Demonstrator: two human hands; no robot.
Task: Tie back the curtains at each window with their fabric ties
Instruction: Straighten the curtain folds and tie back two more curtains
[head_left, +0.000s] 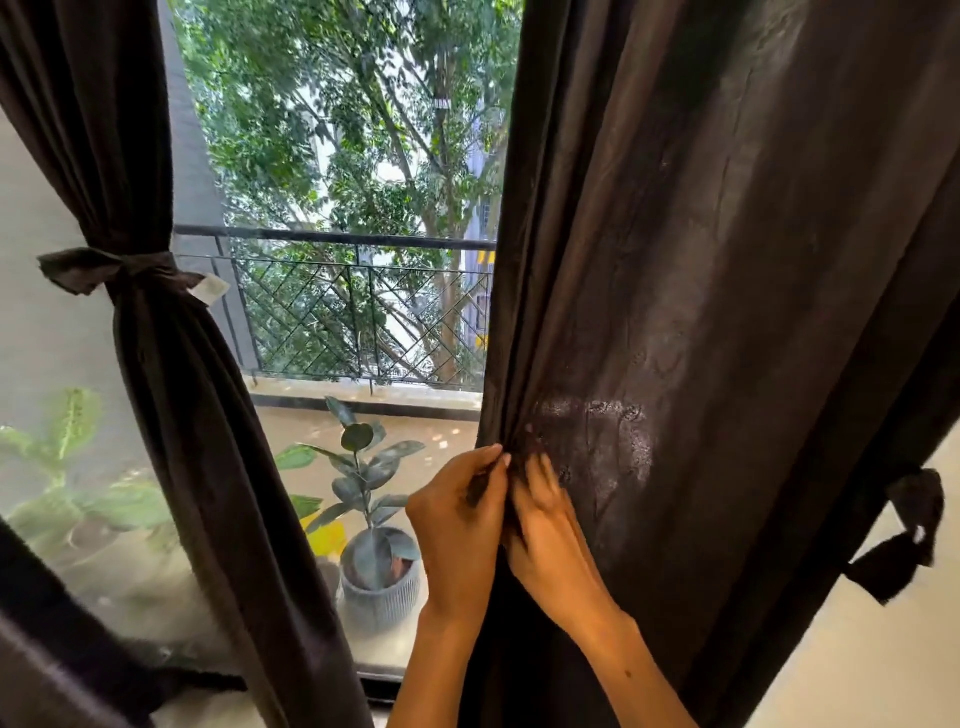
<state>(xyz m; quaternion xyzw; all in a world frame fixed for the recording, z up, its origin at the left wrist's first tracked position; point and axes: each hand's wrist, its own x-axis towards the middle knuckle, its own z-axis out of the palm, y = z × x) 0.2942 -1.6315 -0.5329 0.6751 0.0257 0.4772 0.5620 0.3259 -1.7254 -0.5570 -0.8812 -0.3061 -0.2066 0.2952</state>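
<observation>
Both hands (506, 525) raised, fingers pinched.

Two bare forearms rise from the bottom centre of the frame, ending in the left hand (460, 525) and the right hand (550, 540). No sleeve, watch, bracelet or ring shows on either. The nails are short and look unpainted, though blur softens them. A small dark mole sits on the right forearm, toward the lower centre-right of the frame.
</observation>
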